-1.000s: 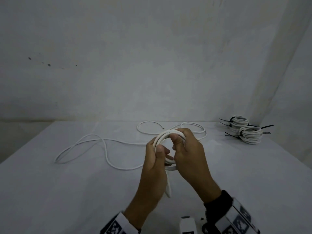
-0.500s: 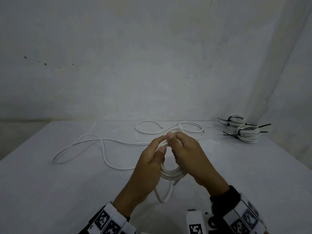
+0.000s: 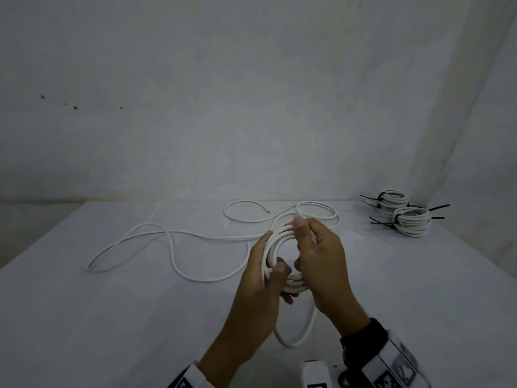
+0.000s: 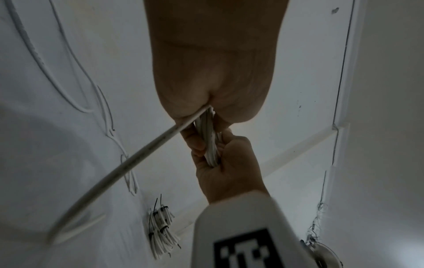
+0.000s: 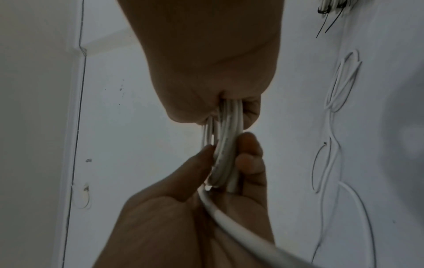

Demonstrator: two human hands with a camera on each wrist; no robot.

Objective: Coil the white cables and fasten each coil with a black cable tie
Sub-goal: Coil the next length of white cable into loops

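No readable text — only coded wrist markers [image 4: 250,250]

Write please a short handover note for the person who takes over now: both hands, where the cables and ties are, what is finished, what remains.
Left hand: grips the half-wound white coil at its lower left side.
Right hand: pinches the same coil at its top and right side.
The uncoiled rest of the cable lies in loose loops on the white table, and one slack loop hangs below the hands.
Done: two tied coils with black cable ties sit at the far right corner.
Left: wind in the loose length, then fasten this coil. No spare tie is visible.
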